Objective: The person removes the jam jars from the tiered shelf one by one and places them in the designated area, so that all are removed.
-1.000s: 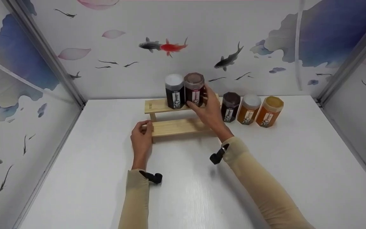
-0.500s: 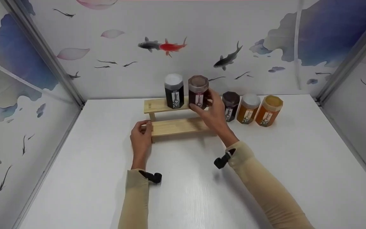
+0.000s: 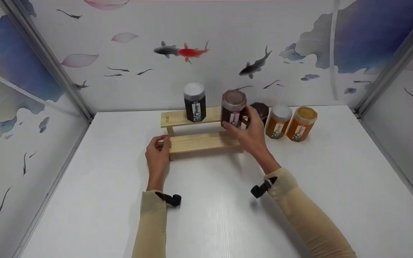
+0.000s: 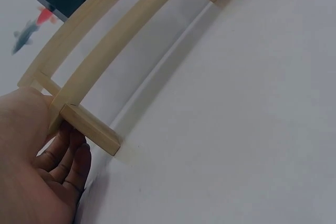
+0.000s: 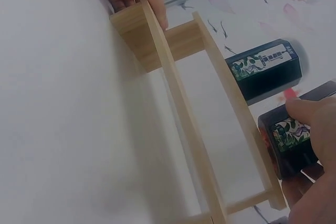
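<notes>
A two-tier wooden rack (image 3: 203,142) stands on the white table. My left hand (image 3: 158,154) grips its left end at the lower tier, thumb on top and fingers curled beneath in the left wrist view. In my right hand (image 3: 252,135) is a dark red-brown jar (image 3: 233,107) with a brown lid, thumb on the near side and fingers round the right. The jar is upright over the right end of the upper tier; in the right wrist view its base (image 5: 269,142) lies close at the shelf's edge. A dark jar (image 3: 195,104) with a white lid stands on the upper tier, left of it.
Right of the rack, a dark-lidded jar (image 3: 262,110) is partly hidden behind my right hand. Beside it stand an amber jar (image 3: 278,123) with a white lid and an orange jar (image 3: 301,125) with a yellow lid. Patterned wall panels (image 3: 221,25) enclose the table.
My right hand has moved the brown-lidded jar rightward along the upper tier, away from the white-lidded jar, and slightly nearer to me. My left hand keeps its grip on the rack.
</notes>
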Demonstrator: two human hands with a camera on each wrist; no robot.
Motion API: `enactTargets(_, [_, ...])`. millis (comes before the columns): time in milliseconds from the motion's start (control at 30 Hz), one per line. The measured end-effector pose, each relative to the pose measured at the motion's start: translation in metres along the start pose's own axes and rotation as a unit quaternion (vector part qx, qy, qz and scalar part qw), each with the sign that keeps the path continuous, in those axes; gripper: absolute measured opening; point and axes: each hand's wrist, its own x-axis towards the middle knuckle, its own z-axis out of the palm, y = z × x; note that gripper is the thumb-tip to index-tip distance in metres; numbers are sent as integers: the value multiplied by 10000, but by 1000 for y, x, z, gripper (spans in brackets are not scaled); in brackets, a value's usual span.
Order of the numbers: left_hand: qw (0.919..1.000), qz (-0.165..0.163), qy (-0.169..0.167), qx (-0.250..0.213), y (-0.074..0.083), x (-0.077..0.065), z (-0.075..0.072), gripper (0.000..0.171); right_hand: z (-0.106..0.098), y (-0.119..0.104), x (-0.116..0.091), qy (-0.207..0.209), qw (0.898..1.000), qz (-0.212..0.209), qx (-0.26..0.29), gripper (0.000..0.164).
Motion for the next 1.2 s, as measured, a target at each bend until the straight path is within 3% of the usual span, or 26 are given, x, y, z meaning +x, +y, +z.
enactTargets(300, [9999, 23, -2, 98, -1, 0, 3, 31, -37, 12, -21, 174, 9997, -53, -192, 84])
enactTargets(700, [9999, 20, 16, 159, 1, 1, 0, 31, -94, 44, -41, 178, 9954, 908, -265, 85])
enactTargets(900, [9998, 72, 46, 203, -1, 2, -3, 31, -104, 57, -43, 28, 9914, 1217, -476, 87])
enactTargets(1067, [9999, 36, 21, 143, -1, 1, -2, 30, -104, 69, -48, -521, 9803, 1673, -908, 96])
enactTargets(1200, [9999, 58, -30, 79, 0, 0, 0, 31, -102, 75, -48, -744, 9754, 1791, -1047, 102])
